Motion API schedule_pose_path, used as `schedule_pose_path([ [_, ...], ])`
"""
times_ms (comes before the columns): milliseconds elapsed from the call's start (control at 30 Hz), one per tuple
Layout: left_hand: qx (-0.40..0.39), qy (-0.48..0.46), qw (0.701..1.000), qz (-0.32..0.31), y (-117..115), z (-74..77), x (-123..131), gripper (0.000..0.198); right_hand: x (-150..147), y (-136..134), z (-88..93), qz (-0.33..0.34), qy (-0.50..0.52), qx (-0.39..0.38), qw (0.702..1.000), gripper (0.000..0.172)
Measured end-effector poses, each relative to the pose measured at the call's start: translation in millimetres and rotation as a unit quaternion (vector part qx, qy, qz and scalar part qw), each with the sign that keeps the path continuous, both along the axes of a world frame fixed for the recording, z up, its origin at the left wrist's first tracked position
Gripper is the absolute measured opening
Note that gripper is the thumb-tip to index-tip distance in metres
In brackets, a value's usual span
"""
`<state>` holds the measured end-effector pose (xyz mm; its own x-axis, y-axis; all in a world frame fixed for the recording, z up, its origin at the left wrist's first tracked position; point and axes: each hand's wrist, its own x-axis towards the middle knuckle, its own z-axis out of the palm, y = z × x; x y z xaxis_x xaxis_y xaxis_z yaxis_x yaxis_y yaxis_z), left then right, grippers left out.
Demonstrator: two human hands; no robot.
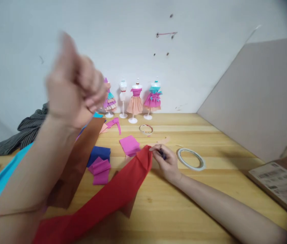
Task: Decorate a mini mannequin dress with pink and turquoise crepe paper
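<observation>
My left hand (73, 81) is raised high in front of the wall, blurred, with its thumb up and fingers curled; I see nothing in it. A long strip of red crepe paper (108, 196) runs from the lower left towards the middle of the table. Its gathered far end is pinched between the fingertips of my right hand (167, 162). Some small dark object (162, 153) sits within that hand, too covered to identify. Beyond the strip lies a pink paper piece (129, 145). To the right of my hand rests a roll of white tape (191, 159).
Small dress forms (135, 98), some in paper dresses, stand along the wall. A brown sheet (82, 162), folded blue paper (100, 155) and magenta paper (100, 171) lie left. Another tape ring (146, 129) lies farther back. At right is a cardboard box (278, 183).
</observation>
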<state>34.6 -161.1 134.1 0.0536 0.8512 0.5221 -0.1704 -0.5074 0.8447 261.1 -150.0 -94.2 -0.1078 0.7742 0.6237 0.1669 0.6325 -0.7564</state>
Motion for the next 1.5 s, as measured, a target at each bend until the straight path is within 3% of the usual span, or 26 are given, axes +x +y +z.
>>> schedule_pose_path([
  [33,-0.059,0.032,0.997,-0.048,2.1,-8.8,4.4,0.066,1.7,2.6,1.0,-0.011,0.028,0.002,1.000,0.012],
  [67,-0.112,0.064,0.990,-0.057,5.3,-18.5,5.9,0.065,3.6,5.4,2.9,-0.018,0.058,0.004,0.998,0.013],
  [200,-0.188,0.197,0.961,-0.051,22.8,-55.7,-14.0,0.050,13.6,19.3,20.5,-0.040,0.175,0.020,0.984,0.018],
  [300,-0.184,0.257,0.948,-0.041,32.7,-74.2,-33.6,0.032,26.4,30.5,37.6,-0.054,0.224,0.025,0.973,0.021],
  [467,-0.121,0.369,0.921,0.032,39.3,-96.8,-30.0,0.034,48.7,45.6,44.6,-0.028,0.210,-0.026,0.977,0.021],
  [567,-0.079,0.501,0.859,0.065,39.9,-112.3,-17.7,0.036,49.8,47.8,36.5,0.029,0.142,-0.071,0.987,0.024],
  [667,-0.038,0.634,0.765,0.109,41.9,-132.4,-17.6,0.040,41.3,42.4,29.1,0.098,0.039,-0.114,0.988,0.022],
  [733,-0.017,0.699,0.708,0.099,45.6,-148.0,-27.6,0.024,33.2,36.6,27.2,0.158,-0.046,-0.138,0.977,0.020],
  [800,-0.003,0.738,0.671,0.068,50.9,-163.4,-42.2,0.008,24.7,30.5,27.4,0.221,-0.119,-0.147,0.957,0.025],
  [933,-0.038,0.762,0.645,0.034,59.6,-184.1,-64.5,0.015,11.3,20.9,26.1,0.300,-0.179,-0.160,0.923,0.027],
  [1067,-0.041,0.754,0.656,0.018,63.7,-181.7,-64.1,0.003,10.3,20.8,16.3,0.267,-0.126,-0.189,0.937,0.028],
  [1200,-0.034,0.726,0.685,0.055,68.4,-157.7,-56.2,0.007,20.7,30.1,9.2,0.183,0.007,-0.221,0.958,0.023],
  [1333,-0.024,0.713,0.696,0.085,74.0,-136.4,-56.6,0.011,29.1,38.0,8.5,0.152,0.095,-0.256,0.950,0.025],
  [1500,-0.033,0.729,0.680,0.075,75.6,-131.8,-56.2,0.009,30.4,43.6,4.8,0.155,0.145,-0.293,0.932,0.031],
])
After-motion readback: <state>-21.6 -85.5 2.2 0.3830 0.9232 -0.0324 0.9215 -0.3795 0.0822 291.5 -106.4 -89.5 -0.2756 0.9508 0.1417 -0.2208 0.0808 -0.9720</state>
